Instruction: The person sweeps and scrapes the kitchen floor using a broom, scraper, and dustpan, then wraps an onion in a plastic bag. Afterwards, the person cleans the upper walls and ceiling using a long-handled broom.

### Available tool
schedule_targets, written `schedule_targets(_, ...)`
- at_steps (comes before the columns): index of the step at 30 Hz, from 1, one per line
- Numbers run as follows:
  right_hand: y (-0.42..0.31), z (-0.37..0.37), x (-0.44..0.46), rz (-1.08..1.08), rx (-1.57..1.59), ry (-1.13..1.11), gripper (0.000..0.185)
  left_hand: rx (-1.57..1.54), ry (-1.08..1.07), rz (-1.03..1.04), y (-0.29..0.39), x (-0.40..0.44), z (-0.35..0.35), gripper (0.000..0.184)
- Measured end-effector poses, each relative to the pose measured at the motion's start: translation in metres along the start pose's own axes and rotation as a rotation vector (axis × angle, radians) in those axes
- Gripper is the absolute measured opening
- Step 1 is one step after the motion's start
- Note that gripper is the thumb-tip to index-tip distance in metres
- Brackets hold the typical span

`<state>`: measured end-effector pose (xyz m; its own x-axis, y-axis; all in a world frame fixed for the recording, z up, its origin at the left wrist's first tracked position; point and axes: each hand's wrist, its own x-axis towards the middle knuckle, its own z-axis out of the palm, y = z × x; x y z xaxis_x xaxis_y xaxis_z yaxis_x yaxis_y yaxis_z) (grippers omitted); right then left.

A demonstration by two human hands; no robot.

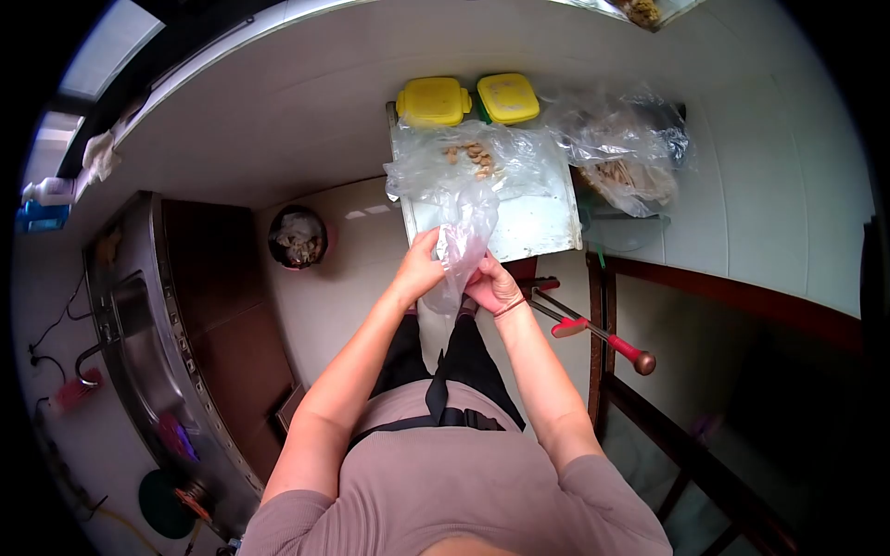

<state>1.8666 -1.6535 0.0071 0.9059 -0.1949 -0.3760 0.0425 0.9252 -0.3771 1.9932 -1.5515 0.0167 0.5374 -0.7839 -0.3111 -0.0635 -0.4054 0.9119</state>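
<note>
A person in a short-sleeved top (454, 477) and black trousers (401, 357) stands facing a white-topped bench (538, 227), both hands on a clear plastic bag (470, 227). The left hand (419, 271) has its fingers clamped on the bag's left edge; the right hand (494, 285) has its fingers closed on the opposite side, lower down, their tips partly hidden by the plastic. The bag hangs crumpled between the two hands, in front of the person, its upper part overlapping the near side of the bench in this view; whether it touches the top cannot be told. Farther back, small brown pieces (479, 159) lie in a loose cluster amid spread clear film (415, 169), though whether on it or inside it is unclear. Two yellow-lidded boxes, the left box (434, 100) and the right box (509, 98), stand side by side along the far edge. To the right, a larger clear sack (640, 139) bunches around pale contents. A round bin (298, 239) sits on the floor at left, near the brown cabinet (218, 324) beside a metal sink (148, 343).
</note>
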Motion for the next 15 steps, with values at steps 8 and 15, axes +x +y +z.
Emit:
schedule_targets(8, 0.001, 0.022, -0.020, -0.320, -1.669, 0.265, 0.070, -1.410, -0.421, -0.434, -0.037, 0.003, 0.013, 0.047)
schedule_targets(15, -0.036, -0.008, -0.027, -0.426, -1.344, 0.735, 0.030, -1.701, -0.384, -0.646, -0.019, -0.019, 0.005, 0.055)
